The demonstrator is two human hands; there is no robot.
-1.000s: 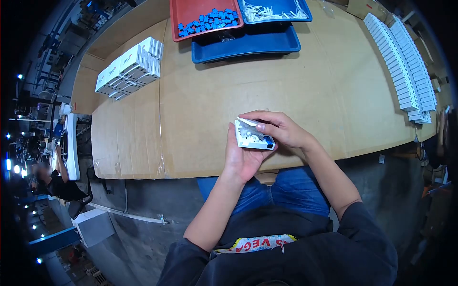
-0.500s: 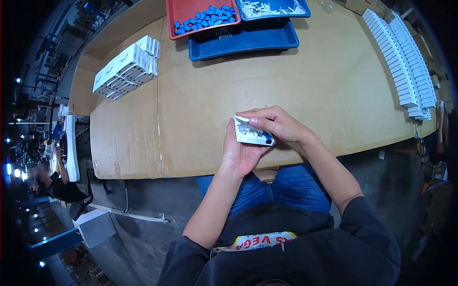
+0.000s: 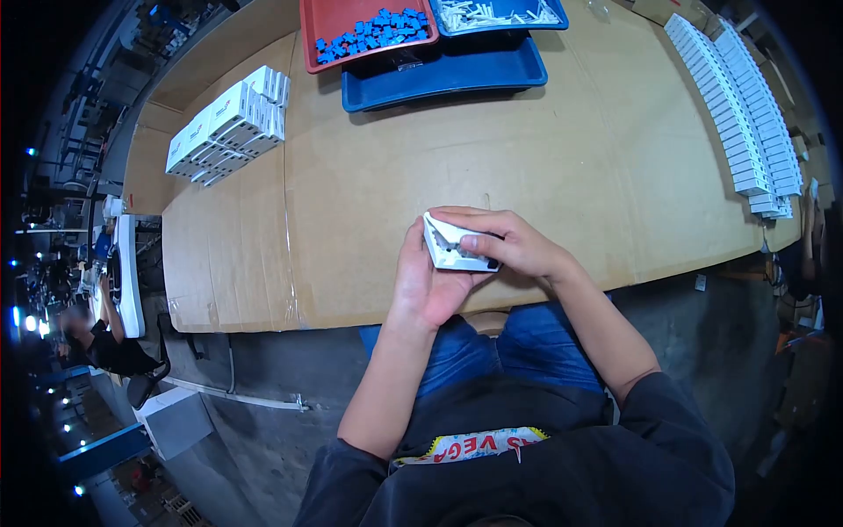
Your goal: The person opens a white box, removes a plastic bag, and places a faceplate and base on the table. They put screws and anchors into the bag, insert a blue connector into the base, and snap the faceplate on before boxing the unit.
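A small white box (image 3: pixel 450 255) with small parts showing inside is held between both my hands over the near part of the table. My left hand (image 3: pixel 425 285) cradles it from the left and below, fingers wrapped round its side. From the right, my right hand (image 3: pixel 514 244) grips it, with the thumb on its open side and the fingers along the far edge. A white flap stands partly raised over the contents. The parts inside are too small to tell apart.
Stacked white boxes (image 3: pixel 211 132) stand at the left of the cardboard-covered table (image 3: pixel 369 176). A red tray (image 3: pixel 323 19) holds blue pieces, a blue tray (image 3: pixel 518 29) white pieces. Another blue tray (image 3: pixel 443 81) sits nearer. Long rows of white boxes (image 3: pixel 720 105) line the right. A person (image 3: pixel 110 347) is far left.
The white flap now covers more of the box's contents. My right fingers and thumb have shifted along the box, and both hands have moved slightly left.
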